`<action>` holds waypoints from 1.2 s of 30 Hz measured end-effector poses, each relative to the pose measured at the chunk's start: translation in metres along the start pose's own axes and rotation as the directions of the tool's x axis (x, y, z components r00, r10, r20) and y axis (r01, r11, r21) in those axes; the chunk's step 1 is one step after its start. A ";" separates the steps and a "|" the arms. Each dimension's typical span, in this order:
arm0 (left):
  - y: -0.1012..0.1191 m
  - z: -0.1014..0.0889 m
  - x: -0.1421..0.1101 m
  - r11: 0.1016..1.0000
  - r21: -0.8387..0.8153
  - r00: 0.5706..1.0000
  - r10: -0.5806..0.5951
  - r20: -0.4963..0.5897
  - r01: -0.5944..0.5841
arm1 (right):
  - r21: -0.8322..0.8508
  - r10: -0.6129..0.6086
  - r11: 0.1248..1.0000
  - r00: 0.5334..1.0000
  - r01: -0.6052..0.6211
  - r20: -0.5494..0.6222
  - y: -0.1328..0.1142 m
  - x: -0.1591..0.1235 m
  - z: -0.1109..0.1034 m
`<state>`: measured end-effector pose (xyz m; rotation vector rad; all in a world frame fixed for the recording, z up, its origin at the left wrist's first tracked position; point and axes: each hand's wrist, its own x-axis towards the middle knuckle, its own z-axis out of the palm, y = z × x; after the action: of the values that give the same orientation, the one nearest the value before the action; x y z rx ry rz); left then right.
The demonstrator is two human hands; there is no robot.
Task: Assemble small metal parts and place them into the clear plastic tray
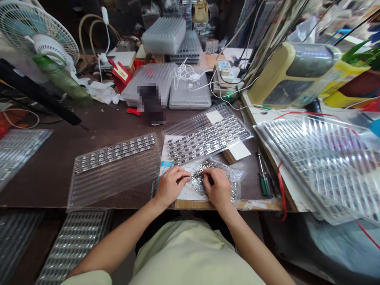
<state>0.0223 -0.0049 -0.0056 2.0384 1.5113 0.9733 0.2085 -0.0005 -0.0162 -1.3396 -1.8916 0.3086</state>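
From my remote view, the clear bag of small metal parts [213, 183] lies on white paper [181, 194] at the front of the bench [97, 198]. The right hand [218, 189] curls into the bag, its grip hidden; the left hand [171, 185] rests against the bag's edge, and I cannot tell if it holds anything. Behind the bag lies a clear tray of rowed components [208, 136], with a green-handled screwdriver [263, 180] to the bag's right.

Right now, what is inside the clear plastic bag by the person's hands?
The clear plastic bag holds a heap of small shiny metal pieces. The right hand covers part of the heap, so the pieces under it cannot be seen.
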 end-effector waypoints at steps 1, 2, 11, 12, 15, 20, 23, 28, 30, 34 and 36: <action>-0.001 0.000 0.000 1.000 0.008 1.000 0.000 0.006 0.000 | 0.004 -0.003 1.000 1.000 0.003 0.004 0.000 0.000 0.000; -0.002 0.001 -0.001 1.000 0.013 1.000 0.000 0.012 0.000 | 0.007 -0.007 1.000 1.000 0.006 0.010 0.001 0.000 0.000; -0.001 0.004 -0.002 0.999 -0.026 0.998 -0.036 0.045 0.037 | 0.013 0.013 1.000 0.999 -0.013 0.029 0.001 0.000 -0.001; 0.000 0.003 -0.003 0.998 -0.045 0.998 -0.039 0.041 0.041 | 0.017 0.012 1.000 1.000 -0.013 0.026 0.001 0.001 -0.001; -0.002 -0.008 0.004 0.995 -0.099 0.999 -0.037 -0.020 0.035 | 0.039 -0.002 0.999 0.999 0.000 0.044 -0.004 0.003 -0.002; -0.043 -0.055 0.045 0.989 0.094 0.965 -0.084 -0.247 0.110 | 0.020 -0.043 0.999 0.988 0.040 0.147 -0.020 0.007 0.009; -0.075 -0.076 0.065 0.929 0.306 0.949 -0.115 -0.292 0.207 | -0.033 -0.073 0.996 0.983 0.080 0.171 -0.028 0.008 0.020; -0.099 -0.081 0.063 0.860 0.431 0.942 -0.151 -0.299 0.275 | -0.103 -0.109 0.986 0.977 0.130 0.181 -0.030 0.009 0.030; -0.101 -0.081 0.057 0.853 0.442 0.941 -0.150 -0.302 0.278 | -0.114 -0.109 0.985 0.976 0.132 0.188 -0.030 0.008 0.031; -0.098 -0.085 0.053 0.843 0.474 0.951 -0.129 -0.280 0.254 | -0.142 -0.098 0.982 0.975 0.128 0.198 -0.029 0.008 0.031; -0.092 -0.086 0.057 0.844 0.486 0.957 -0.101 -0.270 0.226 | -0.143 -0.098 0.981 0.975 0.128 0.201 -0.028 0.009 0.032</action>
<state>-0.0918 0.0725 0.0040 2.1335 2.2363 0.8242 0.1652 0.0029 -0.0166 -1.3354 -2.1839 0.2444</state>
